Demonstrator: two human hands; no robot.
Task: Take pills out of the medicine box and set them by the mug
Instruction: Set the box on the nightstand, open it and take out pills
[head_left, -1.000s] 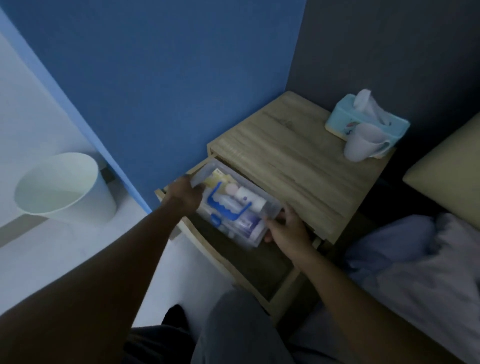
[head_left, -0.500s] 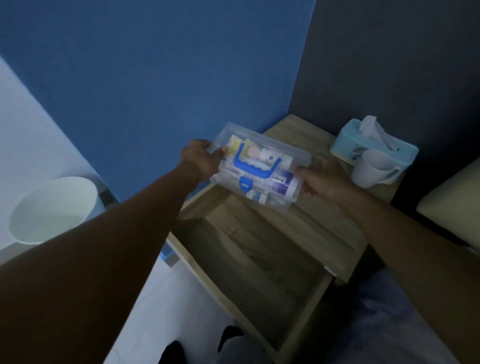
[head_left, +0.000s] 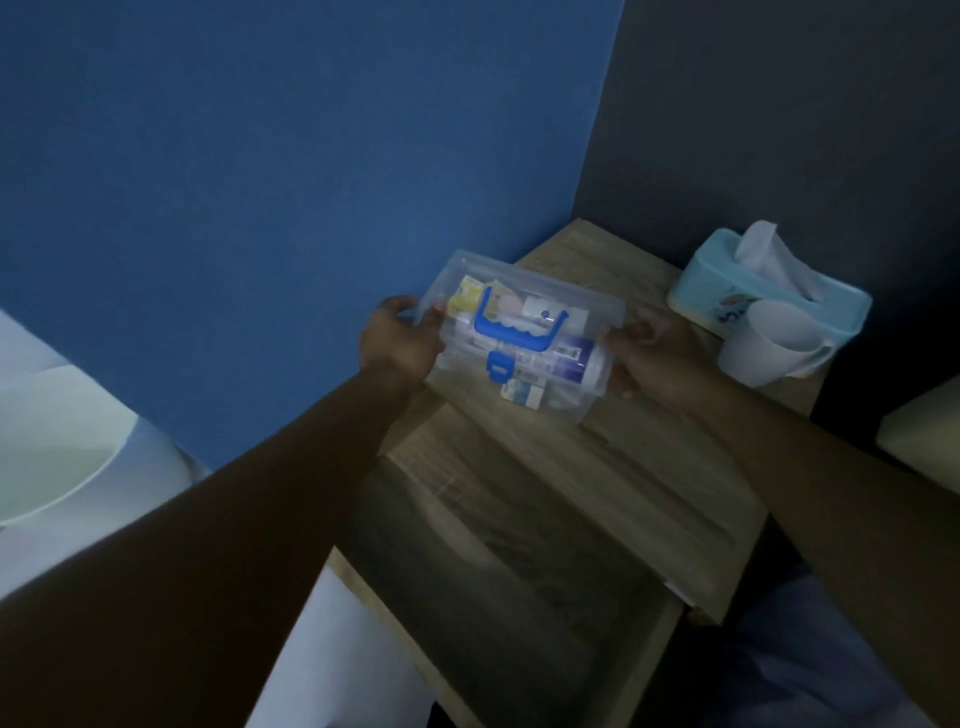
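A clear plastic medicine box (head_left: 556, 364) with a blue handle and blue latch is held over the top of the wooden nightstand (head_left: 649, 467). My left hand (head_left: 400, 343) grips its left end and my right hand (head_left: 649, 358) grips its right end. The lid is closed; tubes, small cartons and packets show through it. A white mug (head_left: 769, 345) stands at the nightstand's far right, just right of my right hand. No loose pills can be made out.
A light blue tissue box (head_left: 717, 291) sits right behind the mug. The nightstand drawer (head_left: 498, 571) stands pulled out below the box. A white bin (head_left: 62, 467) is on the floor at left. Bedding (head_left: 810, 665) lies at lower right, a blue wall behind.
Both hands have lifted the medicine box out of the drawer and carried it up over the nightstand top. Since half a second ago it has moved a little lower and closer to the mug.
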